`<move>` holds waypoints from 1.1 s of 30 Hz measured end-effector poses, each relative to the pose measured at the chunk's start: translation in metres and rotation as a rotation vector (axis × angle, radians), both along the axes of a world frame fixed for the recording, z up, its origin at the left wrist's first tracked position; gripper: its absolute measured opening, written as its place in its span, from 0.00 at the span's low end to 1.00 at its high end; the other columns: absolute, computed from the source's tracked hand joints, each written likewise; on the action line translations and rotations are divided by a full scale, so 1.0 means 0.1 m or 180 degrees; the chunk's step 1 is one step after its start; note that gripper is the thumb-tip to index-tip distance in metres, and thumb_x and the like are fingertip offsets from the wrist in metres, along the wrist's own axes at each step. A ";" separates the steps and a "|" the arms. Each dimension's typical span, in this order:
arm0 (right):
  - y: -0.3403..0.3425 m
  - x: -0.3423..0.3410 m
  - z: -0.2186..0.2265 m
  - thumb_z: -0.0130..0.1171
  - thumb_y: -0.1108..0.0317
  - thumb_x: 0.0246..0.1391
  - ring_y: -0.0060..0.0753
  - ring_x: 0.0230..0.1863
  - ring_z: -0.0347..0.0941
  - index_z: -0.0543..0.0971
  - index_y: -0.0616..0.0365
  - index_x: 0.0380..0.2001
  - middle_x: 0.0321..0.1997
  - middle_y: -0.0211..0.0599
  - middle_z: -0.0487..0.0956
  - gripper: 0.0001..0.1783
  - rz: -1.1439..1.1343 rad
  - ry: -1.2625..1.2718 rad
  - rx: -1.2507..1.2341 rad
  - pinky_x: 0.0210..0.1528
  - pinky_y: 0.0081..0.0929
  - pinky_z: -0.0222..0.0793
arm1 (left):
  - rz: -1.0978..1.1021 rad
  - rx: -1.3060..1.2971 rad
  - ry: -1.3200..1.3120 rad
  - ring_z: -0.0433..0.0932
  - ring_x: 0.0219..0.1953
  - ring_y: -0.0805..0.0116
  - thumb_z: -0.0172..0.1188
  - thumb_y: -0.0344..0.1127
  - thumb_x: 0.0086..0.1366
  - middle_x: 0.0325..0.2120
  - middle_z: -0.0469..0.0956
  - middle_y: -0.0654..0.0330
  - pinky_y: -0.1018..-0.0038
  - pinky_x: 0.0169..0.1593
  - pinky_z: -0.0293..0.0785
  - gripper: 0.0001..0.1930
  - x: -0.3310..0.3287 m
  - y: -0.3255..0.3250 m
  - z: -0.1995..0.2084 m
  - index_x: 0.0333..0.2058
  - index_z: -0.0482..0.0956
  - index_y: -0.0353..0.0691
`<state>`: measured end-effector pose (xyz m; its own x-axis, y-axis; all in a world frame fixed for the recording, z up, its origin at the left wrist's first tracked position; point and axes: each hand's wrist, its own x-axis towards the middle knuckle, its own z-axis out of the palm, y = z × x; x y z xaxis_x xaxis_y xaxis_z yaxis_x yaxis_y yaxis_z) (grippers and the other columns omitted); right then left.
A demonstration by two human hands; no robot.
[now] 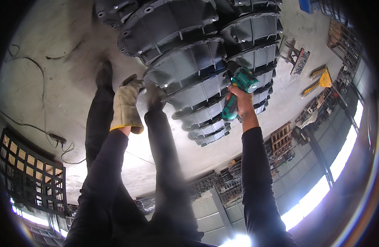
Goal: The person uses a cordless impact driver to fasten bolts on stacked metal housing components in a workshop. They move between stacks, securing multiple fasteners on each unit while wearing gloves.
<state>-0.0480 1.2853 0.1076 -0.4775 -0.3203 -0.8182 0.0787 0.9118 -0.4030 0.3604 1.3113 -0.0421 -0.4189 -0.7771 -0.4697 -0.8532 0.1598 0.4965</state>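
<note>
My right hand point(244, 99), bare, is wrapped round a green and black cordless power tool point(247, 81). The tool's dark front end reaches against the stacked dark grey ribbed castings point(197, 61), though its exact tip is hard to make out. A pale work glove with a yellow cuff covers my left hand point(128, 103). Its fingers are curled just left of the stack, with something dark at the fingertips that I cannot make out. The castings overlap in rows, with bolt holes along their flanges.
My legs and dark shoes point(103, 74) stand left of the stack on a concrete floor. A black cable point(43, 86) runs to a power strip point(57, 138). A dark metal grid cage point(30, 173) stands lower left. Right are a yellow pallet jack point(324, 79) and a wooden pallet point(281, 138).
</note>
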 end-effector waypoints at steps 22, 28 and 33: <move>0.53 0.15 0.73 0.69 0.75 0.52 0.26 0.30 0.79 0.81 0.62 0.54 0.52 0.41 0.87 0.23 -0.0001 -0.0056 -0.0362 0.36 0.27 0.79 | 0.1886 0.1368 0.1426 0.86 0.42 0.74 0.55 0.27 0.75 0.45 0.89 0.57 0.75 0.50 0.83 0.14 -0.19 -0.15 0.06 0.52 0.83 0.27; 0.88 1.05 0.71 0.69 0.76 0.54 0.26 0.33 0.80 0.79 0.63 0.56 0.49 0.38 0.86 0.25 0.0119 -0.0615 -0.0115 0.38 0.26 0.78 | 0.1471 0.0706 0.0985 0.86 0.46 0.69 0.55 0.24 0.73 0.47 0.88 0.55 0.76 0.50 0.81 0.15 -0.17 -0.18 0.04 0.55 0.81 0.29; 0.94 1.51 0.50 0.68 0.76 0.54 0.26 0.32 0.79 0.79 0.64 0.56 0.46 0.36 0.84 0.24 0.0173 -0.0684 0.0305 0.38 0.27 0.76 | 0.1317 0.0791 0.0624 0.86 0.52 0.70 0.55 0.23 0.70 0.50 0.88 0.53 0.76 0.56 0.80 0.15 -0.15 -0.29 0.25 0.52 0.84 0.28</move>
<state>0.1033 1.3794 0.1574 -0.2733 -0.2569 -0.9270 0.1032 0.9503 -0.2938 0.3455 1.2827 -0.0173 -0.1990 -0.7712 -0.6047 -0.7072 -0.3141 0.6334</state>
